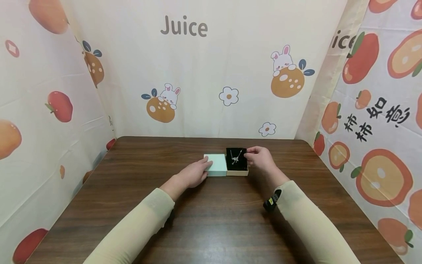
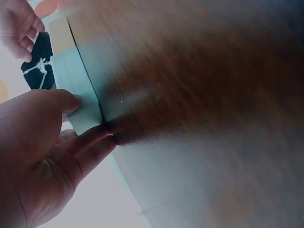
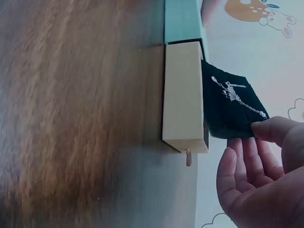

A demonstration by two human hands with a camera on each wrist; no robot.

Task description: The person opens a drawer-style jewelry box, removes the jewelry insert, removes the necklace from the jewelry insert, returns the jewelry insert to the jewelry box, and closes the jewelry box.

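Note:
A mint-green box sleeve [image 1: 217,167] lies on the table, and my left hand [image 1: 193,173] grips its left end, thumb on top. From its right side extends a cream box drawer [image 1: 237,174]. A black jewelry pad [image 3: 222,107] carries a silver necklace [image 1: 235,160] with a pendant and chain. My right hand [image 1: 262,160] pinches the pad's right edge between thumb and fingers. In the right wrist view the pad is tilted up out of the drawer. A small brown ribbon tab [image 3: 188,157] sticks out of the drawer's end. The drawer's inside is hidden.
Under everything is a dark brown wooden table [image 1: 211,220]. Cloth curtains printed with fruit and rabbits [image 1: 211,73] stand behind it and along both sides. The box lies near the table's far edge.

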